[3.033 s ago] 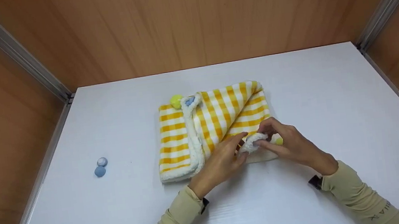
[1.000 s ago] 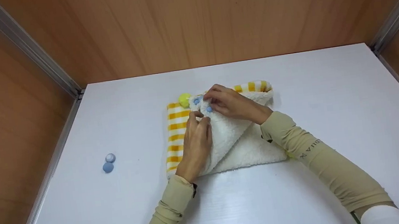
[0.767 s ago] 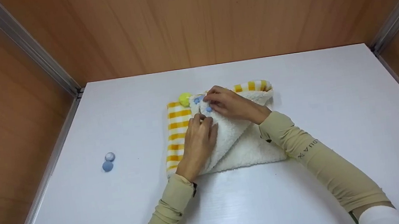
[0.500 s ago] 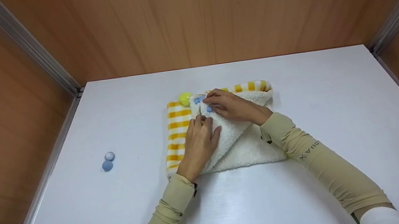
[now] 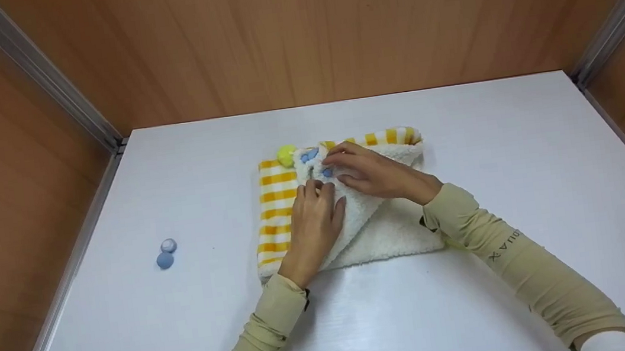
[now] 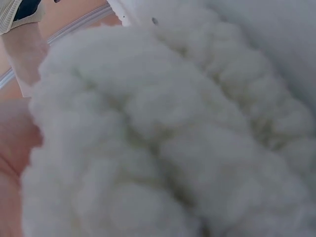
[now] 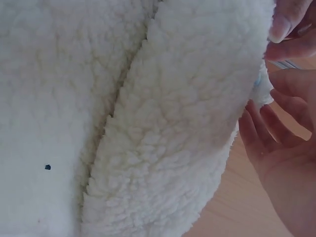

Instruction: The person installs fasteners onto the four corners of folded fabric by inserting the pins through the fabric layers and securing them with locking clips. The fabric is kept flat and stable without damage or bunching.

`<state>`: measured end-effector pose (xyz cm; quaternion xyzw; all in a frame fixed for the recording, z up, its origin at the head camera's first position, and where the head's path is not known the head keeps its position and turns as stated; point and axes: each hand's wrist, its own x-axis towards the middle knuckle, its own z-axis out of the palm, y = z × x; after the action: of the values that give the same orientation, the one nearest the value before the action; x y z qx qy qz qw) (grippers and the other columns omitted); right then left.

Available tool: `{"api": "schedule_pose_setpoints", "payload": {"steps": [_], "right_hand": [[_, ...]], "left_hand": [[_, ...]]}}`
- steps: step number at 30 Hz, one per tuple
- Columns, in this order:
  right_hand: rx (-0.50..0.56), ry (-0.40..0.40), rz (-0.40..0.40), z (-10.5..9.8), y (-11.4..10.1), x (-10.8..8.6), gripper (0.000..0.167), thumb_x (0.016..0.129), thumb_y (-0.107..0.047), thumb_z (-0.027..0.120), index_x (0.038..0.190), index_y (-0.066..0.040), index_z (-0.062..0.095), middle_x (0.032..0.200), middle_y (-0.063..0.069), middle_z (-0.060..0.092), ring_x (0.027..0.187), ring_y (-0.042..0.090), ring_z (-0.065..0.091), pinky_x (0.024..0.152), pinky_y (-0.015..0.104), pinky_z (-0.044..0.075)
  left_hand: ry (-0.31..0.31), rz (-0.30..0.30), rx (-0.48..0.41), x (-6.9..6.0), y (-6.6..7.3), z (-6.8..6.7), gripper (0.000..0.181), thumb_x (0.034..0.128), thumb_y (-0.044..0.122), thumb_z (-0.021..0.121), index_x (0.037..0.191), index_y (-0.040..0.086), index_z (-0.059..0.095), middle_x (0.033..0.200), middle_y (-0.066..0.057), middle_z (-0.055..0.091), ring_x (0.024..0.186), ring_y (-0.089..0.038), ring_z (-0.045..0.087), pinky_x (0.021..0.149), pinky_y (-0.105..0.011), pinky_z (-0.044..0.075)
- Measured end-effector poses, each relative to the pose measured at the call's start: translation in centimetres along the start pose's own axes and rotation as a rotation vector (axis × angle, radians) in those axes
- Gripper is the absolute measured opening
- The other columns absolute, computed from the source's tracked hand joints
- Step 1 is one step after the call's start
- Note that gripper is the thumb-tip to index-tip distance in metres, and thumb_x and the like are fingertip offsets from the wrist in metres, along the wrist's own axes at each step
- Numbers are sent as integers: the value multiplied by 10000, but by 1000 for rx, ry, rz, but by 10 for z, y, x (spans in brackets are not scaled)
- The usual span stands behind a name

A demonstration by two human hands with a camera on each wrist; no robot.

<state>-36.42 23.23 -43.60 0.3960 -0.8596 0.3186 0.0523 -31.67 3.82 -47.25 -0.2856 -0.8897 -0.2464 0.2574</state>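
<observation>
one checked blanket (image 5: 362,214), two blue discs (image 5: 165,260) (image 5: 168,245), two khaki sleeves (image 5: 260,335) (image 5: 529,262)

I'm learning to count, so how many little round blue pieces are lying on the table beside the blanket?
2, both left of the yellow-checked blanket: a plain blue piece and a blue-and-white piece just beyond it. More could be hidden underneath.

A white tabletop (image 5: 130,341) spans the frame's lower part. A yellow-checked fleece cloth (image 5: 366,216) lies mid-frame; two blue discs (image 5: 165,260) lie at left.

Both sleeves (image 5: 258,338) are creased khaki, with black wrist pieces (image 5: 306,300), and the right bears dark lettering (image 5: 505,245).
</observation>
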Motion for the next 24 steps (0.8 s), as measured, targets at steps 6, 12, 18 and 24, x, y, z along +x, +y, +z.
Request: {"api": "schedule_pose_setpoints", "payload": {"steps": [6,12,18,24], "right_hand": [[17,42,-57,-3,-6,-15,332,1004,-3,628,1334,33,599,1335,143,562,1208,318,572,972,431,503],[-4,93,-81,-9,-16,-32,284,999,-17,646,1280,22,630,1284,108,593,1195,237,577,968,392,503],[2,138,-81,-13,-24,-61,262,983,-25,677,1243,-10,655,1230,90,623,1142,266,605,928,419,518],[-4,201,-70,-14,-27,-100,303,953,26,694,1245,-48,656,1195,49,641,1091,208,624,921,328,521]], "left_hand": [[44,9,2,0,10,-1,147,930,117,755,1004,2,701,1029,-171,621,869,-324,550,754,-405,488],[88,65,-34,-1,23,-1,174,909,86,764,1046,2,697,1003,-145,636,870,-297,580,758,-409,504],[68,155,-80,-5,38,3,153,920,106,763,1027,28,688,937,-100,653,814,-259,613,693,-367,514],[-20,248,-89,-17,49,9,193,894,148,812,1008,43,698,925,-86,661,815,-237,633,708,-345,525]]}}
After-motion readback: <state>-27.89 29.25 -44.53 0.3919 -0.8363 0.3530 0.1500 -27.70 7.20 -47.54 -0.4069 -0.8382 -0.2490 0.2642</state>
